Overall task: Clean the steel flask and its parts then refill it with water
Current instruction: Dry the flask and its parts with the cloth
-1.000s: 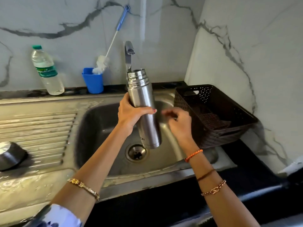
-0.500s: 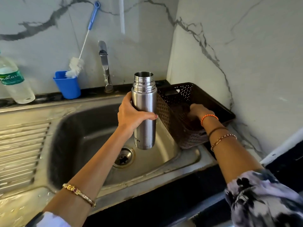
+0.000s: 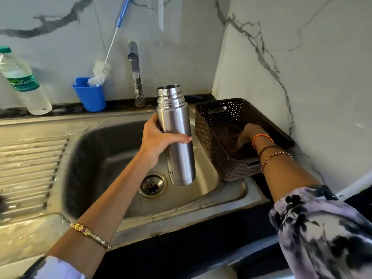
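The open-mouthed steel flask (image 3: 176, 135) is gripped upright above the sink (image 3: 96, 150) by the left hand (image 3: 156, 140). The right hand (image 3: 248, 135) is reached into the basket (image 3: 209, 125) at right; its grip cannot be told. Judged: a flask part is to be fetched.

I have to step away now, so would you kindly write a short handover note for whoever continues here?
Left hand grips the steel flask, upright and uncapped, above the sink.
Right hand reaches into the brown basket; whether it holds anything cannot be seen.
Bottle brush stands in the blue cup by the tap, which is not running.
Left: refilling and capping; how far washing has got is unclear.
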